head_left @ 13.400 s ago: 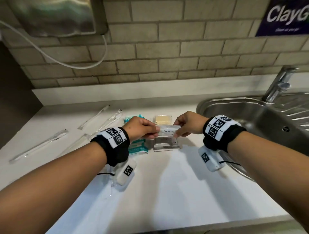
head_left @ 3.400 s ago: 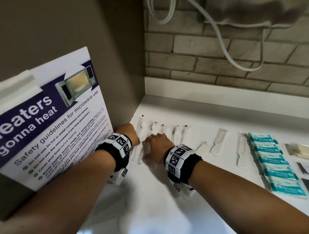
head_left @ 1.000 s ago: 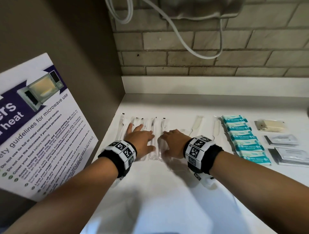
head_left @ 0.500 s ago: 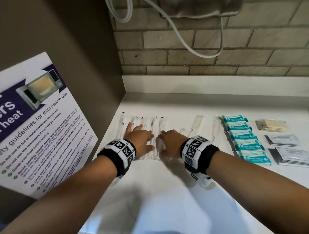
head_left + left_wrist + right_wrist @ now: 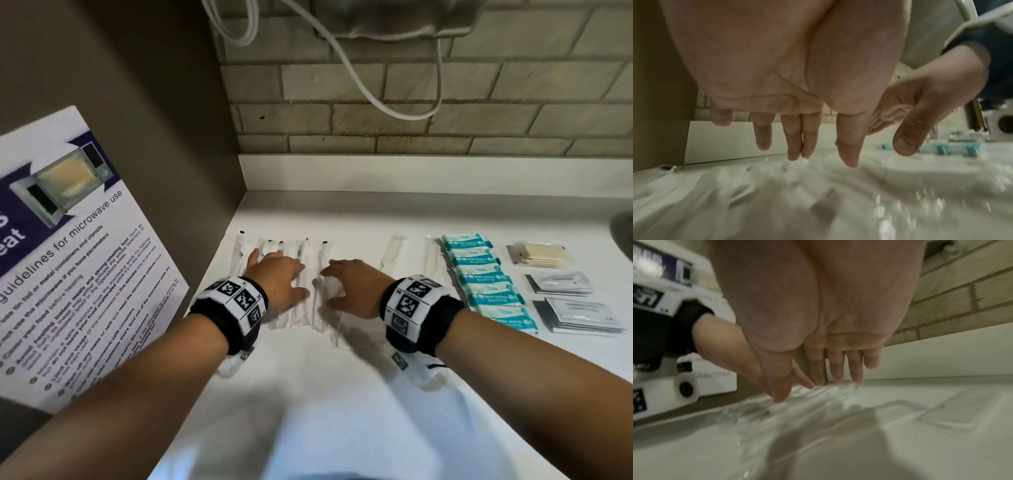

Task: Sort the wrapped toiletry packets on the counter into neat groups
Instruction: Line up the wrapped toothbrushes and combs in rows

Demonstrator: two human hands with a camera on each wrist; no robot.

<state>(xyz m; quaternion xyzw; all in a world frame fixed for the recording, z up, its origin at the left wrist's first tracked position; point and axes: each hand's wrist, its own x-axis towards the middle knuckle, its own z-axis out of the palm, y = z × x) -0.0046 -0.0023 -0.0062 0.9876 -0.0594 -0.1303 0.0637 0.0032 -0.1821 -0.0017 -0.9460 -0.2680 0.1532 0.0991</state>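
Several clear-wrapped toothbrushes [image 5: 303, 274] lie side by side on the white counter [image 5: 342, 394] near the left wall. My left hand [image 5: 274, 270] rests flat on the left part of this row, fingers straight [image 5: 793, 146]. My right hand [image 5: 346, 281] touches the right part of the row with spread, straight fingers [image 5: 838, 369]. Neither hand grips anything. To the right lie two wrapped combs [image 5: 394, 250], a column of teal packets [image 5: 479, 274], beige packets [image 5: 537, 257] and grey-white sachets [image 5: 579, 315].
A microwave safety poster [image 5: 68, 257] leans against the brown side wall at the left. A brick wall [image 5: 411, 120] with a hanging white cable [image 5: 359, 78] backs the counter. Bare counter stretches in front of the packets.
Since the oldest frame, where both hands pinched a sachet near the sink, the packets now lie in rows. In the last second both hands stay on the toothbrushes; the right fingers spread slightly.
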